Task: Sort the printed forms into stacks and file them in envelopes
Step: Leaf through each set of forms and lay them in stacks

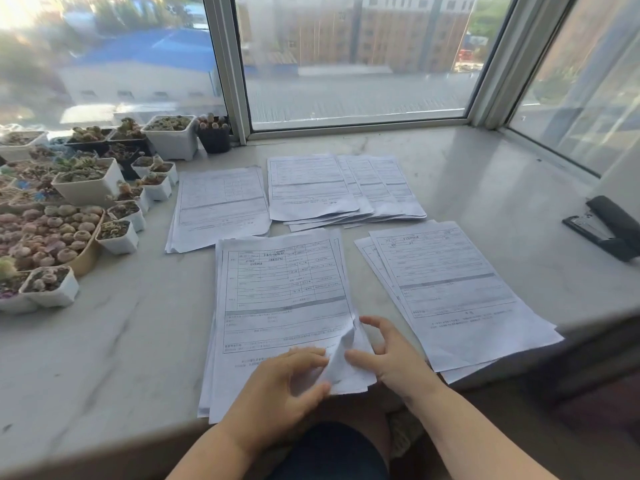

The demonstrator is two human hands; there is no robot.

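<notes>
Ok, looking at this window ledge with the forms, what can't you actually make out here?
Head view only:
- Print on the near stack and the other forms: too small and blurred to read.
- Near stack's lower right corner: covered by the left hand and right hand, and curled up.
- Sheet counts in the fanned pile: overlapping hides them.
- Stapler: cut off by the right edge.
- Envelopes: none in view.

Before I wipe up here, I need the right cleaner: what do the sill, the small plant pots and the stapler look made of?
The sill looks like polished marble or an imitation: pale, grey-veined, faintly glossy. The white plant pots seem thin moulded plastic, matte with rolled rims. The stapler looks black plastic or painted metal, with a bare metal channel; I cannot tell which.
</notes>
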